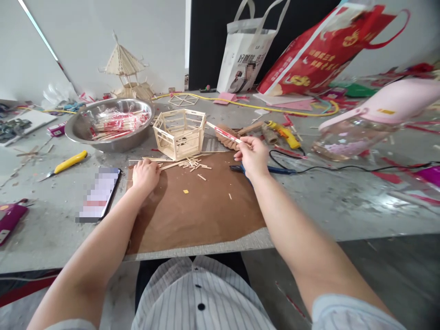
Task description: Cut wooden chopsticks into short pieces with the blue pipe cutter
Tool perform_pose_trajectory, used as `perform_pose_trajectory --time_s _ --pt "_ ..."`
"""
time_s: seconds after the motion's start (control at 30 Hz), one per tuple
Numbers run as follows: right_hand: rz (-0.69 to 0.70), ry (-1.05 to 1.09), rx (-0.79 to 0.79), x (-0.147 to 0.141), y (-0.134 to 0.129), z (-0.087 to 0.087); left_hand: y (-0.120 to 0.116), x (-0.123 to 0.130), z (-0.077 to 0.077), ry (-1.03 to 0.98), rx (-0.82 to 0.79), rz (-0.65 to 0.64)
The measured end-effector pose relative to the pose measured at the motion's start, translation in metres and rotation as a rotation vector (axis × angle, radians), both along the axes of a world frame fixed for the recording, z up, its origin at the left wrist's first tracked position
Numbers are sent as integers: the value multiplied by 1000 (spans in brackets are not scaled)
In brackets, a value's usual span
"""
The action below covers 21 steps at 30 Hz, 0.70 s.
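Between the fingers of my right hand [253, 156] is a pair of chopsticks in a red and white wrapper [225, 132], its pale tip pointing up and left. My left hand [146, 174] lies on the left part of a brown mat [202, 206], fingers down beside thin wooden sticks. Right of it, short cut sticks [193, 163] lie in a loose pile. Just behind them stands a hexagonal wooden stick frame [180, 134]. A blue-handled tool [240, 168] is partly hidden under my right wrist.
Wrapped chopsticks fill a metal bowl [74, 130] at left. A yellow-handled knife [70, 162] and a phone [99, 195] lie nearer. Behind is a stick pavilion [123, 64]. To the right are a yellow glue gun [283, 134], a black cord and a pink-topped bottle [354, 135].
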State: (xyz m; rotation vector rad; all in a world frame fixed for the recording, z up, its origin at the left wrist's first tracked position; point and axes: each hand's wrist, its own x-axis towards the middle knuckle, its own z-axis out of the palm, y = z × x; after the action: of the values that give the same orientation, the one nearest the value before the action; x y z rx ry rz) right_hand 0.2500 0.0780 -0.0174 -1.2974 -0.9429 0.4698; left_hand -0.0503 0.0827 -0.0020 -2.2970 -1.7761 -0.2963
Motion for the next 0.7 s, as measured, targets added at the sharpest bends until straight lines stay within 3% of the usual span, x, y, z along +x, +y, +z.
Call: perform_pose_trajectory --time_s 0.3,0.7 --pt "7 -406 -48 -5 -3 -15 2 0 0 -40 -62 52" --pt "-40 -831 -189 -10 -5 -11 4 1 0 -86 -86 79"
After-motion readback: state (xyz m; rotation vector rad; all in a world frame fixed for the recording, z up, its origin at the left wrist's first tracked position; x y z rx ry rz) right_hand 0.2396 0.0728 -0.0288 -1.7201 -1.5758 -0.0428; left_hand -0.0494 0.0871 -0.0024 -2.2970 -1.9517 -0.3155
